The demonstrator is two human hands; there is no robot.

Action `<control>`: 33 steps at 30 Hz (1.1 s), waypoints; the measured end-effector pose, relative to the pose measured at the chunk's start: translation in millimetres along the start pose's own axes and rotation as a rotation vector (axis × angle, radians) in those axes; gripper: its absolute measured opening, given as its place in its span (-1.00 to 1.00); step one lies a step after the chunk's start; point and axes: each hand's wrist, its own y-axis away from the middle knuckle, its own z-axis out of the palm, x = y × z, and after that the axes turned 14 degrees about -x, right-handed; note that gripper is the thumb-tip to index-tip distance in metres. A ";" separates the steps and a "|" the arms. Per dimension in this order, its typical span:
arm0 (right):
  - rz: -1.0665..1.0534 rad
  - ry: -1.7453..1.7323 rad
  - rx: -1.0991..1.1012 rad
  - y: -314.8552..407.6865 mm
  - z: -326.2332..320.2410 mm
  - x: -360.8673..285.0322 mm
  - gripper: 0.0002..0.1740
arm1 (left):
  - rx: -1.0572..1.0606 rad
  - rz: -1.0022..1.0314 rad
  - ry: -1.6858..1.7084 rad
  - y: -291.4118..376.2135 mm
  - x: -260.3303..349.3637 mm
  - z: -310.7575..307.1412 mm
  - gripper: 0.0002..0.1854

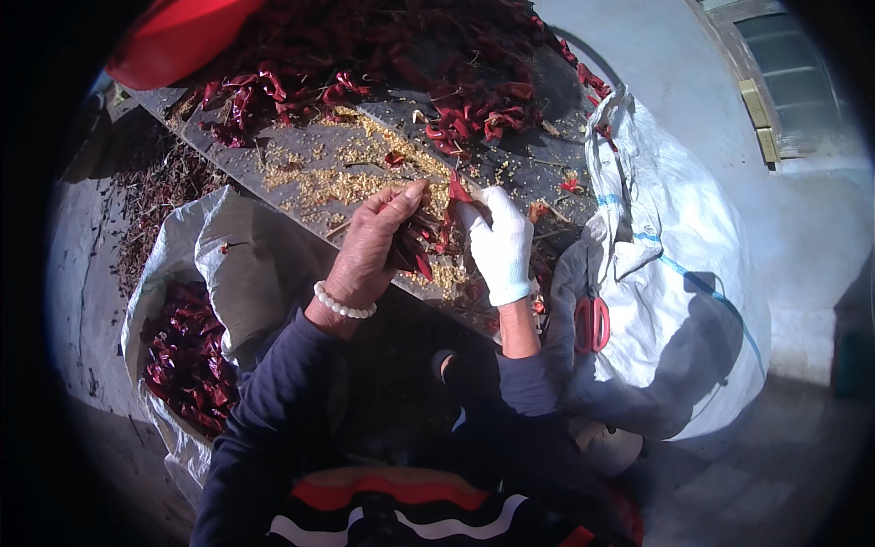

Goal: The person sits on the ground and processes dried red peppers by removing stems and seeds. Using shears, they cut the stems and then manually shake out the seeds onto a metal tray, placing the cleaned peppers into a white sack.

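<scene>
My bare left hand [372, 243], with a pale bead bracelet [344, 303] at its wrist, grips several dried red chili peppers [412, 254] that stick out below the fingers. To its right, my right hand [502, 239] wears a white knit glove and pinches a red chili piece [458, 189] near the fingertips. Both hands are over the near edge of a dark board [307, 147] strewn with yellow chili seeds [328, 183]. A large heap of dried chilies [383, 41] covers the board's far part.
At left stands an open woven sack [229, 270] with dried chilies [188, 362] inside. A fuller white woven sack [690, 212] is at right, with red-handled scissors [592, 324] against it. A red plastic container [178, 41] overhangs the far left corner. Stems and scraps [157, 205] litter the floor.
</scene>
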 end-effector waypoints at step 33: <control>0.302 -0.879 0.078 -30.4 -4.3 38.9 -0.69 | 0.155 -0.124 -0.182 -9.0 -5.1 14.6 -0.80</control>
